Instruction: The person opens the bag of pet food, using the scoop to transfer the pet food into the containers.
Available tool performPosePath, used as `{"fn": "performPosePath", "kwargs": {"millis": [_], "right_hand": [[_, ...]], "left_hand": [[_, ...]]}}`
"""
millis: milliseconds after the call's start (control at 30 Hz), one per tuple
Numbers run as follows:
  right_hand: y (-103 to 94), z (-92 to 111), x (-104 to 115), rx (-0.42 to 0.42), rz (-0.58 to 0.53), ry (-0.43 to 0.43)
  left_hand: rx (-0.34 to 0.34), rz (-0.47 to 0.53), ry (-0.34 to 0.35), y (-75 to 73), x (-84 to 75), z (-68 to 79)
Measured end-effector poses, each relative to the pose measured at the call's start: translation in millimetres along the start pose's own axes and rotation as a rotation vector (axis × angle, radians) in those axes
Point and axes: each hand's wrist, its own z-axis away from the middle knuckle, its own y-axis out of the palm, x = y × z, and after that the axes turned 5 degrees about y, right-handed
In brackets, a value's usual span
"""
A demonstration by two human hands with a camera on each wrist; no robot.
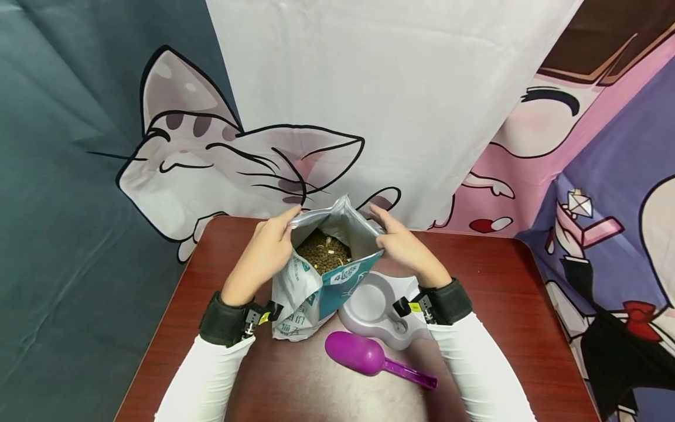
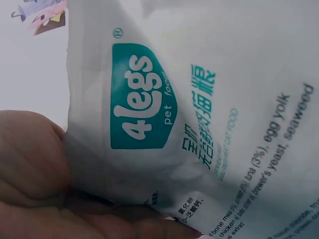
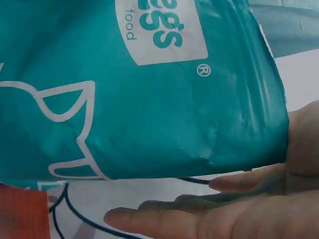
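An opened bag of cat food (image 1: 343,290), teal and white with a silver lining, stands on the table with its mouth facing up. Brown kibble (image 1: 321,253) shows inside. My left hand (image 1: 266,252) grips the left edge of the mouth; its wrist view has the thumb and fingers (image 2: 124,224) at the white side panel (image 2: 199,124). On the opposite edge, my right hand (image 1: 403,249) holds the rim with the thumb, while its fingers (image 3: 164,221) stretch out along the outside of the teal panel (image 3: 149,124).
Right of the bag sits a pale grey pet bowl (image 1: 369,300) with a round well, partly under the right wrist. A purple scoop (image 1: 358,351) lies in front, its handle pointing right. A printed cat curtain (image 1: 395,88) hangs behind the reddish-brown table (image 1: 501,293).
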Motion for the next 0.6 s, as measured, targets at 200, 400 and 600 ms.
{"fn": "performPosePath", "kwargs": {"millis": [200,400,600], "right_hand": [[-7.0,5,-12,-0.013,-0.074,0.045],[-11.1,10,-21,-0.028,-0.108,0.098],[-1.6,13,-27,0.088,-0.216,0.215]], "left_hand": [[-0.060,0.001,-0.044,-5.4,4.1,2.8],[-0.134,0.016,-0.066,-5.4,6.2,2.1],[-0.072,0.041,-0.110,-0.4,11.7,1.2]]}}
